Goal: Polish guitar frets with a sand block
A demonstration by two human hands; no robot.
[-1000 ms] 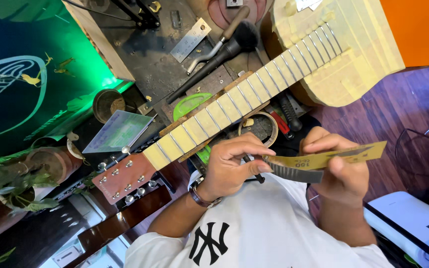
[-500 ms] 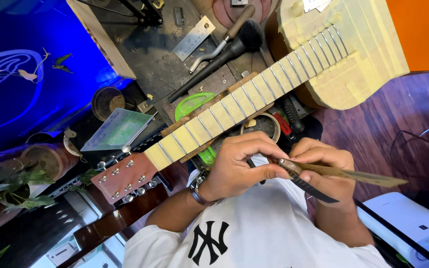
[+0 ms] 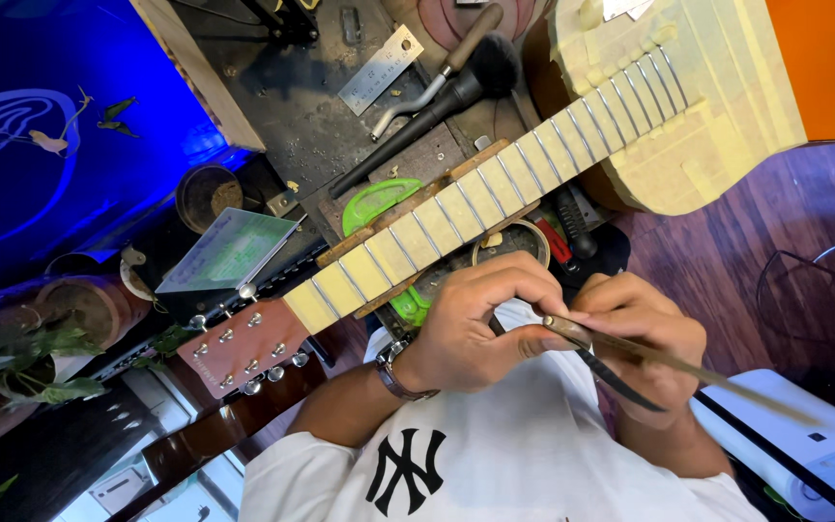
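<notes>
Tan strip (image 3: 688, 365) pinched by both hands — left hand (image 3: 480, 324), right hand (image 3: 645, 333) — just below the taped guitar neck (image 3: 456, 217).

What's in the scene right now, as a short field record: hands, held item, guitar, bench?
hand with wristwatch: fingertips pinch one end of the thin flat strip
other hand: closed on the same strip; a dark narrow strip juts out below it
guitar neck: masked with tape between the frets, lies across the bench
bench items: steel ruler, brush, tape roll
</notes>
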